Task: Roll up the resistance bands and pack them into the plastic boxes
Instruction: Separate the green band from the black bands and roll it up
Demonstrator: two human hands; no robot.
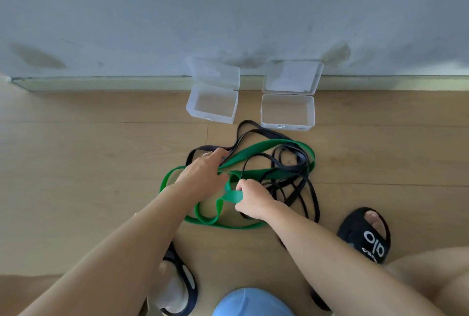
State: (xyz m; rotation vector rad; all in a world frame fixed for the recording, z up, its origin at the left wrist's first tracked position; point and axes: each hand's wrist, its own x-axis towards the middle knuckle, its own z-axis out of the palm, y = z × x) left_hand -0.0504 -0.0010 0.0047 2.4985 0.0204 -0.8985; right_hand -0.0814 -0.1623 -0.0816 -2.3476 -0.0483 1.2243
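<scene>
Here, both hands grip one green band beside black bands and two open boxes.

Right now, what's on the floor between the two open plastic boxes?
Nothing: head view shows bare wood floor between the left box and right box. The black band loops just in front of that gap.

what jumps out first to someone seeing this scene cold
The eye lands on the tangle in the middle of the wooden floor: a wide green band looped through thinner black bands, none of them rolled yet. The left hand and right hand both grip the green band near the middle of the tangle. Just beyond, by the wall, two clear plastic boxes, the left box and the right box, stand open with nothing visible inside.
</scene>
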